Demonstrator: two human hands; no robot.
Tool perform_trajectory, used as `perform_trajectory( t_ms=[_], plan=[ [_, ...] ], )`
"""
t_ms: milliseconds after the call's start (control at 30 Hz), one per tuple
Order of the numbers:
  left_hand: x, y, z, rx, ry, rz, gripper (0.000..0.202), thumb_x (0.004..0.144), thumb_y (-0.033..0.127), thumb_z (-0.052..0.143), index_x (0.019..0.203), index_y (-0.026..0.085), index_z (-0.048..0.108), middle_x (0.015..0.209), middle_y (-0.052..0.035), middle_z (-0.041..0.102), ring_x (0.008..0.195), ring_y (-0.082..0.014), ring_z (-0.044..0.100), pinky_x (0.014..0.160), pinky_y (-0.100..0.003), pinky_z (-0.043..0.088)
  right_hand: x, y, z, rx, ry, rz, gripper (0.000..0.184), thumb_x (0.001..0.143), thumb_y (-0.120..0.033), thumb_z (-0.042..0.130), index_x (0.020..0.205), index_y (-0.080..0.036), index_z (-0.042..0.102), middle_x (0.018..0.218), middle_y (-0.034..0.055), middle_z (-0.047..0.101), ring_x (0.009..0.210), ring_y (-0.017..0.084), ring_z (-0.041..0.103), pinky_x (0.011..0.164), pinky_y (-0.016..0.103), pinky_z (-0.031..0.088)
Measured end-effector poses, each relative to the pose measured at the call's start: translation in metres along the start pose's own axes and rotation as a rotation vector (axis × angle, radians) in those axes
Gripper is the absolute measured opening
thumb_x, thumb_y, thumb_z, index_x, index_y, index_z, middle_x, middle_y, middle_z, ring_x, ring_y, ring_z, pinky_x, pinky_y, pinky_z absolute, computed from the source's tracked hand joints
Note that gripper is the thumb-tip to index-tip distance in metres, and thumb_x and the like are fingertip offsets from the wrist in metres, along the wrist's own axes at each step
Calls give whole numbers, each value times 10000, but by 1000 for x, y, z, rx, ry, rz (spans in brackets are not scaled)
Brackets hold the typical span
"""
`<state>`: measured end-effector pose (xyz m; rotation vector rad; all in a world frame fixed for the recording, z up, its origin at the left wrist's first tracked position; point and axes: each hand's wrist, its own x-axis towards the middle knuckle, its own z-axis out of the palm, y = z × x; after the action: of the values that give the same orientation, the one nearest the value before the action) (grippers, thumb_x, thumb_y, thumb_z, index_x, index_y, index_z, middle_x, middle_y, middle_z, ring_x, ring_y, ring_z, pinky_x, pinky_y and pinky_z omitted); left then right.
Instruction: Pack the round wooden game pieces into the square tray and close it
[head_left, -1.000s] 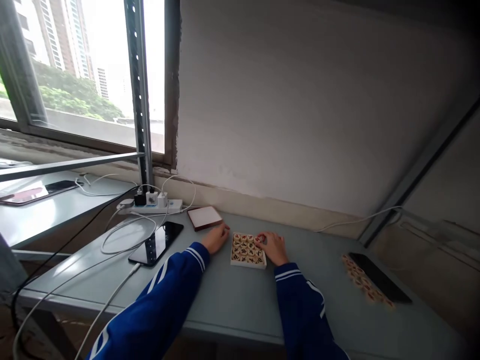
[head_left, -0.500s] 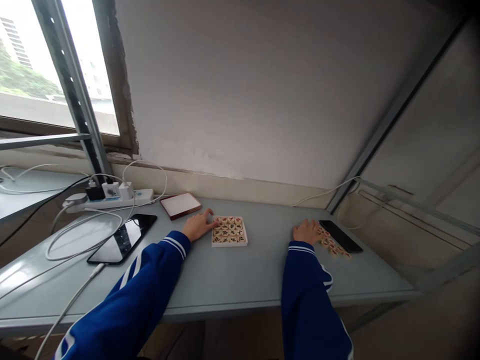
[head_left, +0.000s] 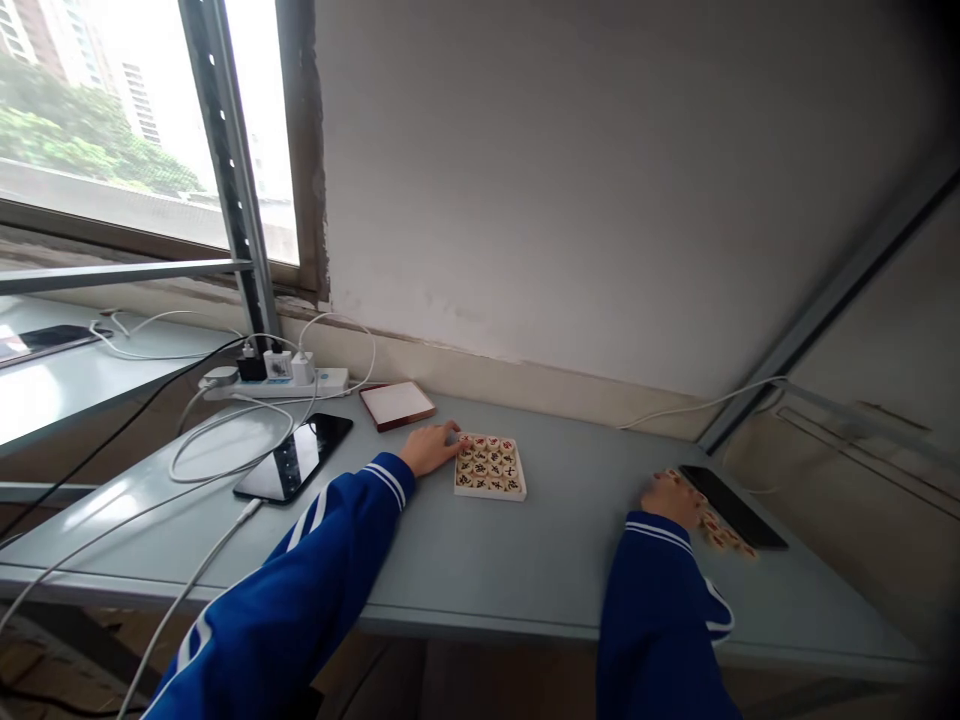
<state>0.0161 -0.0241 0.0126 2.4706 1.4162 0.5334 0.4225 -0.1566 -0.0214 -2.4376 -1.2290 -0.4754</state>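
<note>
Left hand [head_left: 429, 452] steadies shallow wooden tray of round game discs [head_left: 490, 467] mid grey surface [head_left: 480, 560]; right hand [head_left: 670, 497] over loose discs [head_left: 716, 527] beside black phone [head_left: 731, 505], grip unclear. Best pinch single disc cleanly.

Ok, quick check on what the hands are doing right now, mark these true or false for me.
1. The left hand rests against the tray of chess pieces. True.
2. The right hand is over the tray. False: it is at the loose pieces beside the dark phone on the right.
3. A phone lies left of the tray, with a cable plugged in. True.
4. The tray's lid covers the tray. False: it lies apart, nearer the wall.
</note>
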Motion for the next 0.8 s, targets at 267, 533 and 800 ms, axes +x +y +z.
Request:
perform_trajectory(
  t_ms=[267,533,800],
  plan=[
    [0,-3,-5,-44,-58,23,713,717,673,366,1269,223,380,874,-65,625,840,-241,580,693,-281,393,1,-10,5,-101,17,160,355,672,-161,339,795,-186,670,922,239,590,953,374,502,700,564,292],
    [11,12,2,76,-1,33,677,677,725,361,1076,217,565,844,-101,631,850,-277,572,694,-312,400,0,-4,-1,-37,15,195,324,693,-277,339,641,-178,644,853,265,593,837,400,548,558,542,359],
    [15,-4,0,-81,-78,71,594,710,679,379,1053,234,571,835,-49,634,798,-222,576,635,-265,390,-11,-114,-37,529,26,-342,366,775,-457,390,982,-214,570,973,66,607,788,188,572,732,319,435]
  ],
)
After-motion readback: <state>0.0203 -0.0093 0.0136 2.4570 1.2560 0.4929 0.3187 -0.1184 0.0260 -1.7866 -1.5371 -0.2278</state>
